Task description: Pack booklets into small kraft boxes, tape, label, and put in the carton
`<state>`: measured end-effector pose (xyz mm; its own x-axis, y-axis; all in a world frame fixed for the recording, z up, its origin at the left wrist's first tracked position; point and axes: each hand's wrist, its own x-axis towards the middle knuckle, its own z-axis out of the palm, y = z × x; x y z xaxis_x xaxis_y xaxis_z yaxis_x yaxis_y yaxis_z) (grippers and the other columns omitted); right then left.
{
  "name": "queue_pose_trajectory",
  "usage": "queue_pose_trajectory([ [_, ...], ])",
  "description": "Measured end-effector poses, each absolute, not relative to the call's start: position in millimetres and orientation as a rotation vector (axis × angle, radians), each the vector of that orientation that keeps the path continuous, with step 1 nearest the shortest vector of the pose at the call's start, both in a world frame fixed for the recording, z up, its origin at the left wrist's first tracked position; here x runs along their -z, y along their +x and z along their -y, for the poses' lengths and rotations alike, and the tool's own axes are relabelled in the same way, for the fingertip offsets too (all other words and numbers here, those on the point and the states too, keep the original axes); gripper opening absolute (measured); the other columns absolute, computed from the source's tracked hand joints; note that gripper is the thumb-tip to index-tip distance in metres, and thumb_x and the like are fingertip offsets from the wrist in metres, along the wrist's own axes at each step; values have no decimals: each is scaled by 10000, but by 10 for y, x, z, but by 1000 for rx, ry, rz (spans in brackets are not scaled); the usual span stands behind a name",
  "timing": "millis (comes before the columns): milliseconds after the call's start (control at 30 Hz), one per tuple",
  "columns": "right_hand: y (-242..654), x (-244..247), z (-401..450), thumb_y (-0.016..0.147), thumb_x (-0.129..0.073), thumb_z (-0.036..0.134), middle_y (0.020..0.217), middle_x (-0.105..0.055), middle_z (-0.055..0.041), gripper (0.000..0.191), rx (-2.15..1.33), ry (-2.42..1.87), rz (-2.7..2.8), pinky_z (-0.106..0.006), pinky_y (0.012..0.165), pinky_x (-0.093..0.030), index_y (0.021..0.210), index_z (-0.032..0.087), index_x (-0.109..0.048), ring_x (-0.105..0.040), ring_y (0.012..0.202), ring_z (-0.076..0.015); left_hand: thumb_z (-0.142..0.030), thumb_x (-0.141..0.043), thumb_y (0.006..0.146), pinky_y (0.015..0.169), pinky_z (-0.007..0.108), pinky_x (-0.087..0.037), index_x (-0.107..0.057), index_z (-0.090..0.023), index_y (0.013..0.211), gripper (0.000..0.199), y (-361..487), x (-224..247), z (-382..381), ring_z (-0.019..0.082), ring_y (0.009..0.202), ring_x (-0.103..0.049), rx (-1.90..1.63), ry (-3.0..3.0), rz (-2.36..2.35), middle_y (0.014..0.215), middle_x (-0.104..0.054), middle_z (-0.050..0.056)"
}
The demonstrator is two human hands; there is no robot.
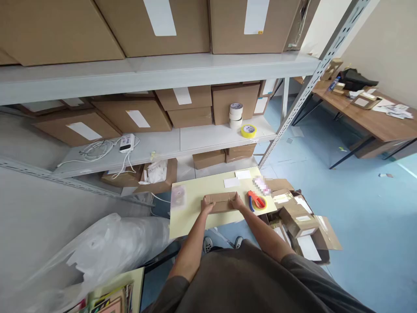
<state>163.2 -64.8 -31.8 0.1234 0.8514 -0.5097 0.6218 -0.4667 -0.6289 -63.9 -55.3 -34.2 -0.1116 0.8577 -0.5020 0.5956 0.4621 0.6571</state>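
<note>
A small brown cardboard box [222, 206] lies on the pale yellow table [189, 221] in front of me. My left hand [207, 205] grips its left end, and my right hand [237, 201] holds the right end; the fingers of both are partly hidden. Just right of the box is a red and blue tape dispenser [256, 200] with a yellow roll of tape. Two white paper slips [232, 182] lie beyond the box. On the table's left part there is a translucent packet [178, 197].
Shelving with cardboard boxes [189, 102] stands ahead. Its middle shelf holds white tape rolls [236, 114], a yellow tape roll [248, 131] and a white power strip [127, 142]. An open carton of small boxes [301, 221] sits at right; a plastic bag [124, 239] bulges at left.
</note>
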Motion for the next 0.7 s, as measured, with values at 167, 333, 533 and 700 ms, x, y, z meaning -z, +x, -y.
queue_pose_trajectory([
  [167, 1623, 108, 657, 818, -667, 670, 1204, -730, -167, 615, -1406, -2057, 1004, -408, 922, -557, 1179, 172, -653, -692, 1127, -345, -714, -680, 829, 952, 361, -520, -682, -189, 1217, 653, -1018, 18, 350, 328, 1176, -694, -454, 1128, -1759, 1239, -748, 150],
  [333, 1434, -71, 571, 921, -509, 644, 1203, -737, -119, 535, -1067, -1940, 933, -368, 882, -568, 1230, 224, -629, -708, 1091, -299, -670, -587, 899, 971, 359, -512, -660, -208, 1307, 621, -1302, -140, 221, 319, 1216, -677, -670, 1158, -1864, 1305, -726, 135],
  [533, 1115, 314, 600, 876, -539, 330, 1448, -623, -121, 622, -1147, -1989, 1155, -381, 994, -537, 1490, 255, -468, -655, 1248, -269, -323, -644, 881, 1066, 334, -487, -419, -167, 1564, 736, -1266, 241, 438, 270, 1315, -625, -619, 1185, -1860, 1465, -619, 160],
  [700, 999, 705, 707, 805, -592, 297, 1291, -700, -102, 624, -1153, -2128, 1282, -378, 950, -549, 1425, 265, -529, -692, 1159, -273, -327, -719, 825, 1161, 343, -415, -310, -118, 1614, 913, -1308, 608, 537, 307, 1481, -470, -316, 1215, -1836, 1600, -465, 222],
])
